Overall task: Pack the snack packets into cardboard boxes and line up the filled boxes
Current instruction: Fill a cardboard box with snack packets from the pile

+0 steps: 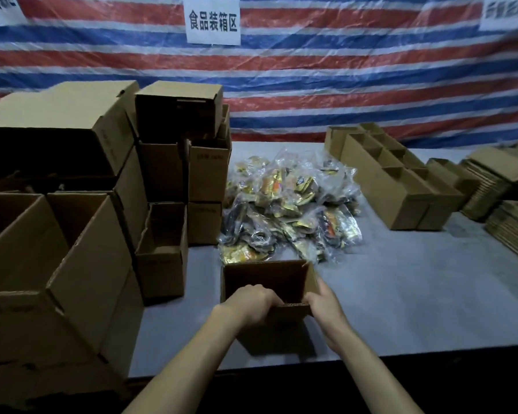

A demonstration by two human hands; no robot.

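Observation:
A small open cardboard box [266,276] stands on the grey table near the front edge, and its inside looks dark. My left hand [251,300] grips the box's near wall, fingers curled over the rim. My right hand [323,303] holds the box's near right corner, fingers along the right side. Just behind the box lies a heap of snack packets [290,204] in clear plastic, yellow, orange and dark.
Stacked open cardboard boxes [162,174] rise at the left, with bigger cartons [57,234] nearer me. A row of small open boxes [395,177] runs along the right, beside stacks of flat cardboard [509,222]. A striped tarp with a paper sign [213,20] hangs behind.

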